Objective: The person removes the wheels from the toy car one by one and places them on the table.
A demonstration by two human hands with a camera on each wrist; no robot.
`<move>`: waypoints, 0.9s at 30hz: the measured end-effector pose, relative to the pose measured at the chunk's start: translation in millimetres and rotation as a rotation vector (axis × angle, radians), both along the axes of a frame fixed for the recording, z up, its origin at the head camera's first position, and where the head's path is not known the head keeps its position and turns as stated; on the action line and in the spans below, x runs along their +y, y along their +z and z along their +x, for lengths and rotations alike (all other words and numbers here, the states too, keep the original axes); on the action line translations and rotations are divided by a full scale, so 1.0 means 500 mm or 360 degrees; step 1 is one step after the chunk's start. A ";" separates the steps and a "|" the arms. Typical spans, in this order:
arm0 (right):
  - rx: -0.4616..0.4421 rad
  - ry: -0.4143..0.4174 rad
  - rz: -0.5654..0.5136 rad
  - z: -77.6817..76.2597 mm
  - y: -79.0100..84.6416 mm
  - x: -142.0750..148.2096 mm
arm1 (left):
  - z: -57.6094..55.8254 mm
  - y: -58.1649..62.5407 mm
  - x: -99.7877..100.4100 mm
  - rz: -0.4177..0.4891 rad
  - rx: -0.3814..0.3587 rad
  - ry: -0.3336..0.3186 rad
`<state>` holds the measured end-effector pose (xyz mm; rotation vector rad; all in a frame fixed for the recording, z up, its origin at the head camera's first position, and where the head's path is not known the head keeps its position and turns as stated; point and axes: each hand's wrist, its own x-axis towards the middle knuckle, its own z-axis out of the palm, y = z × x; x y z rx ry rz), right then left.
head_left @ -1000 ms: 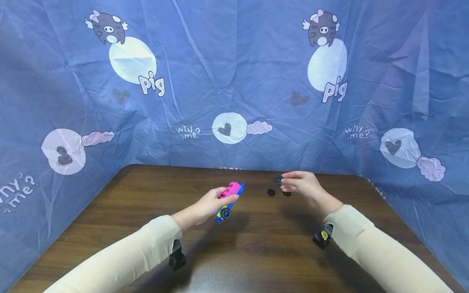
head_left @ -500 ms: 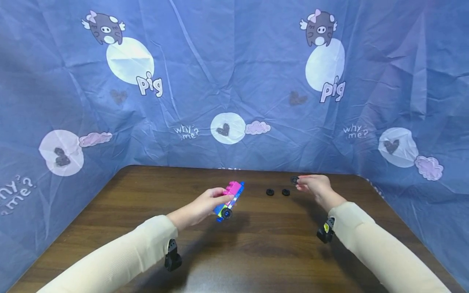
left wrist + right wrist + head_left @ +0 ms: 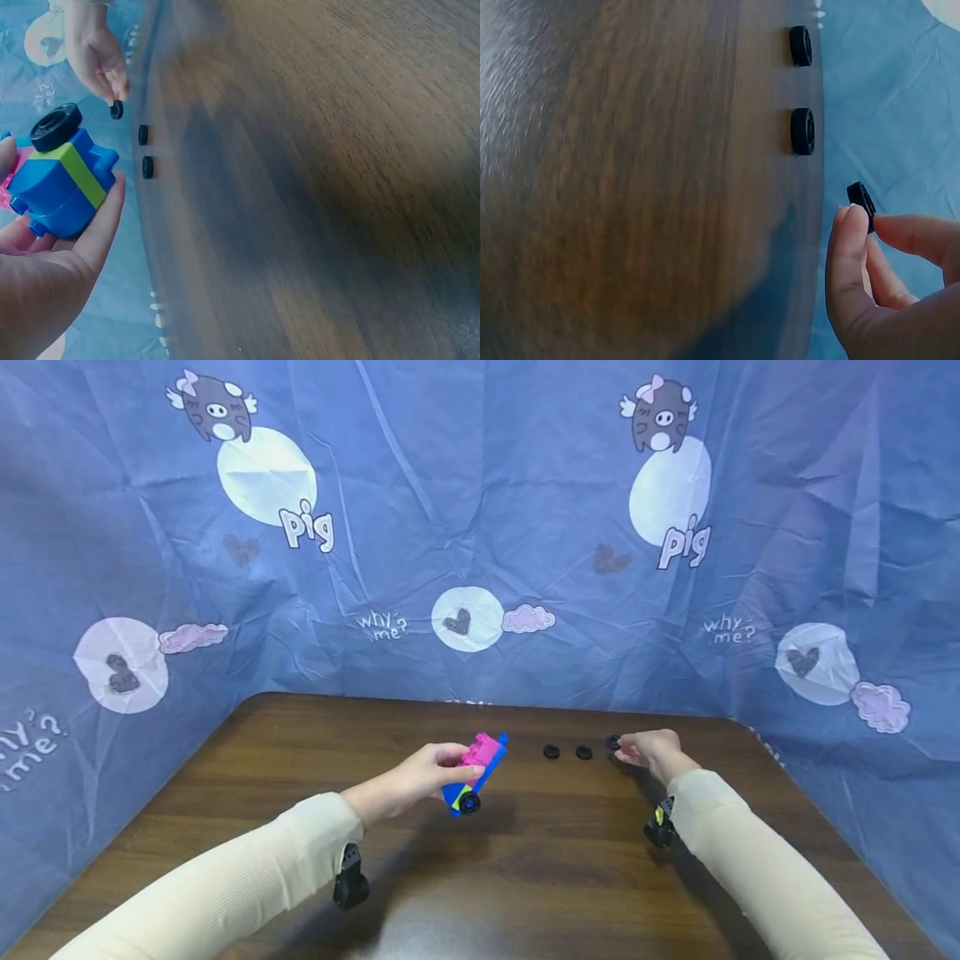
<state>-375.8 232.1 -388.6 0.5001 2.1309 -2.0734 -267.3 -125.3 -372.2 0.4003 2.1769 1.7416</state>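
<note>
My left hand (image 3: 420, 778) grips a toy car (image 3: 491, 760) of pink, blue and lime-green bricks, tilted above the table. One black wheel (image 3: 56, 127) is fitted on the car's side; the far side is hidden. Between thumb and fingers, my right hand (image 3: 654, 753) pinches a loose black wheel (image 3: 861, 202), low over the back right of the table. Two more black wheels lie flat on the table to its left: a nearer-to-hand wheel (image 3: 583, 752) and a farther wheel (image 3: 551, 751).
The brown wooden table (image 3: 525, 877) ends at the back against a blue printed curtain (image 3: 480, 527), which also hangs along both sides. A black wrist camera (image 3: 350, 878) hangs below the left sleeve, another camera (image 3: 660, 825) below the right.
The right hand has carried its wheel rightward, away from the two lying wheels, then lowered it toward the table. The left hand keeps hold of the car, with only slight movement.
</note>
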 end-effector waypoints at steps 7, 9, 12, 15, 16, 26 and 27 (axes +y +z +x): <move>-0.0017 -0.0060 0.0067 -0.012 -0.034 0.006 | 0.003 0.000 0.001 0.0009 0.0001 0.0054; -0.0024 -0.0075 0.0174 -0.016 -0.045 0.010 | 0.004 0.000 0.001 0.0001 -0.0001 0.0064; -0.0031 -0.0095 0.0311 -0.020 -0.057 0.013 | 0.004 -0.001 0.001 -0.0021 0.0002 0.0075; -0.0044 -0.0114 0.0360 -0.023 -0.057 0.013 | 0.004 0.000 0.002 -0.0035 0.0003 0.0091; -0.0048 -0.0116 0.0371 -0.024 -0.056 0.012 | 0.004 0.000 0.002 -0.0033 0.0005 0.0097; -0.0055 -0.0086 0.0424 -0.017 -0.049 0.012 | 0.002 -0.010 0.004 0.0012 -0.0034 0.0101; -0.0048 -0.0082 0.0408 -0.015 -0.047 0.013 | 0.001 -0.011 0.004 0.0023 -0.0041 0.0098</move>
